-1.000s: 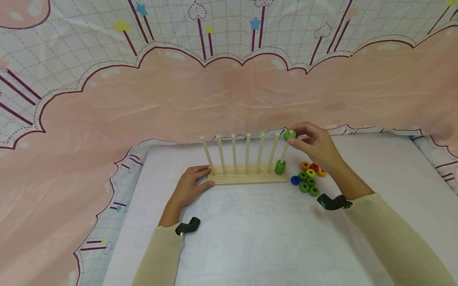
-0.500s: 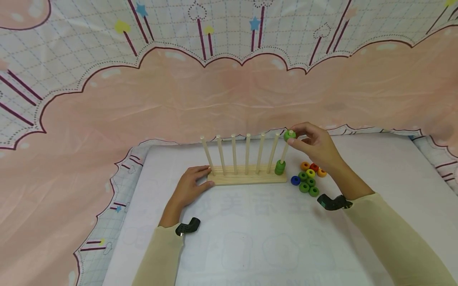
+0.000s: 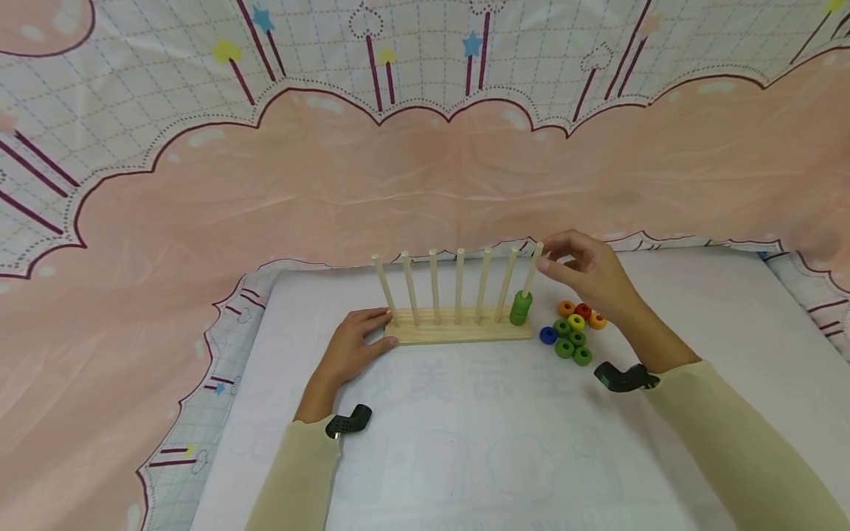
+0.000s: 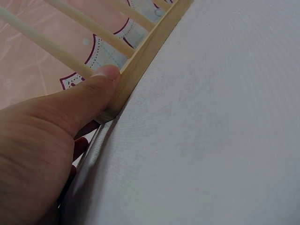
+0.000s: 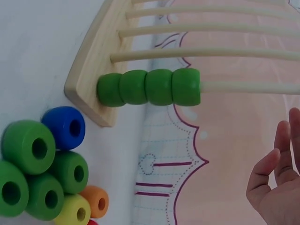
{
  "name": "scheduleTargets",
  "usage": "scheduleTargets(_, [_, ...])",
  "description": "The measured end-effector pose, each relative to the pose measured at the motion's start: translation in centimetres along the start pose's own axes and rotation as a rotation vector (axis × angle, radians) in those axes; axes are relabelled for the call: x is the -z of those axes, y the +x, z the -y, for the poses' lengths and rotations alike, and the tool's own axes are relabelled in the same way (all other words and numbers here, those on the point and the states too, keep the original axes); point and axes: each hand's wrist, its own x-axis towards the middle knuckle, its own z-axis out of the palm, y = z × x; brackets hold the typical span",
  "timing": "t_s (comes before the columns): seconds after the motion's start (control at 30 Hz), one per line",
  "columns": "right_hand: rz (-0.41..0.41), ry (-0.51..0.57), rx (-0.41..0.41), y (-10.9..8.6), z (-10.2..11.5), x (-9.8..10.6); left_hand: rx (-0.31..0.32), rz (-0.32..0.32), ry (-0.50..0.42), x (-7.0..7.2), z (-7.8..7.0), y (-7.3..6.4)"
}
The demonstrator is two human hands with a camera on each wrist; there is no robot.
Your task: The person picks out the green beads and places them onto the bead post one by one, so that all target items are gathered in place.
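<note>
A wooden peg rack (image 3: 458,335) stands on the table, several upright pegs along its base. My left hand (image 3: 352,345) grips the left end of the base, with the thumb (image 4: 96,89) on its front edge in the left wrist view. Several green beads (image 3: 521,308) are stacked at the bottom of the rightmost peg (image 5: 248,87); in the right wrist view they sit tight against each other. Beside the top of that peg is my right hand (image 3: 587,269), fingers loosely bent and holding nothing. The right wrist view shows it apart from the peg.
To the right of the rack lies a cluster of loose beads: several green ones (image 3: 564,348), a blue one (image 3: 548,335), a yellow one (image 3: 576,321), a red one (image 3: 583,310) and orange ones (image 3: 566,308). A patterned curtain (image 3: 425,177) hangs behind the white table (image 3: 465,442).
My right hand has let go of a green bead at the peg's top, and the bead has dropped onto the stack below. The left hand has not moved.
</note>
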Motion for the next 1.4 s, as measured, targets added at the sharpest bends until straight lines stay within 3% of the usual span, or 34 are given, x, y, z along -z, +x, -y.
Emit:
scheduleTargets(0.23, [0.064,-0.068,0.002,-0.5,-1.1,0.8,-0.004,-0.001,0.005,0.0,0.0,-0.1])
scheduleTargets(0.47, [0.139,-0.19,-0.064,-1.5,-2.5,1.8,0.001,-0.002,0.012,0.0,0.1,-0.1])
scheduleTargets(0.93, [0.264,-0.329,-0.031,-3.7,-6.2,3.5,-0.008,-0.008,-0.001,0.0,0.1,-0.1])
scheduleTargets(1.4, [0.381,-0.357,-0.065,-5.5,-9.0,4.3,-0.026,-0.003,0.008,0.2,0.0,-0.1])
